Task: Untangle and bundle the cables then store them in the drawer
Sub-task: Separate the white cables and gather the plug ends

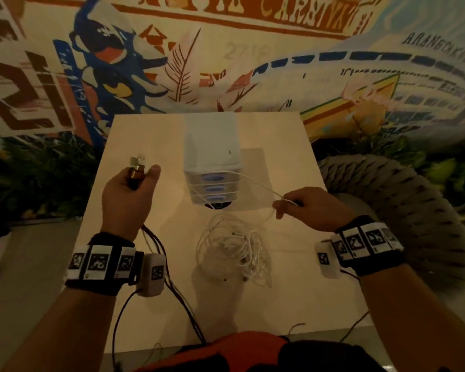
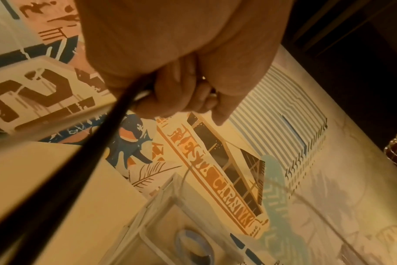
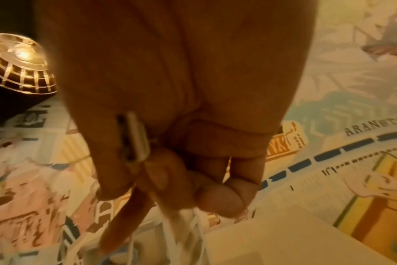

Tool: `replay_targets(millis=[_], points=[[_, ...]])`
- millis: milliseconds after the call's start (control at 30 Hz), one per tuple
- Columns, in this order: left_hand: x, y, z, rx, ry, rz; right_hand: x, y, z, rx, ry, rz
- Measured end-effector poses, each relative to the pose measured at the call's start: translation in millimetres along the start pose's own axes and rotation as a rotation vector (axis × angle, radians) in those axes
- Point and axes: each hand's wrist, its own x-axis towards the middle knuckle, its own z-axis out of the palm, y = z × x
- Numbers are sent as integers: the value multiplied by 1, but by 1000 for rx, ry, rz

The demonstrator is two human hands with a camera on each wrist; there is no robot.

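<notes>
From my head view, my left hand (image 1: pixel 130 194) is raised over the tabletop (image 1: pixel 293 291), fingers curled round dark cable plugs (image 1: pixel 136 171) whose black cables (image 1: pixel 159 245) hang below my wrist. My right hand (image 1: pixel 310 208) pinches a white cable strand (image 1: pixel 255 181) that runs across the front of the small drawer unit (image 1: pixel 212 162). The tangled white cables (image 1: pixel 235 245) lie on the tabletop between my wrists.

At my left wrist, the fingers (image 2: pixel 170 89) are closed on the black cables (image 2: pixel 84 152).

At my right wrist, the fingers (image 3: pixel 218 199) grip white strands (image 3: pixel 181 220), blurred, with a connector (image 3: pixel 136 136) against the palm.
</notes>
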Motion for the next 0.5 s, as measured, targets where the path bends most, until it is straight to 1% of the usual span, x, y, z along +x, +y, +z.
replay_targets(millis=[33, 67, 133, 167, 233, 267, 333, 367, 433, 500], points=[[-7, 8, 4, 23, -28, 86, -1, -6, 0, 2, -16, -7], [-16, 18, 10, 35, -103, 192, -1, -13, 0, 13, -25, -22], [-32, 33, 22, -26, -339, 399, 1, -28, 3, 65, -36, -65], [-37, 38, 28, -5, -429, 489, 2, -36, 4, 95, -44, -90], [-41, 43, 40, 146, -531, 656, 3, -53, 3, 113, -53, -161], [-41, 46, 45, 198, -569, 699, 2, -60, 2, 99, -56, -197], [-42, 53, 49, 208, -635, 715, 2, -69, -2, 96, -55, -242], [-43, 54, 50, 183, -671, 697, 2, -71, -4, 117, -51, -254], [-44, 59, 48, 142, -743, 587, 0, -73, -7, 175, -40, -273], [-42, 59, 46, 168, -735, 516, -3, -73, -9, 222, -31, -290]])
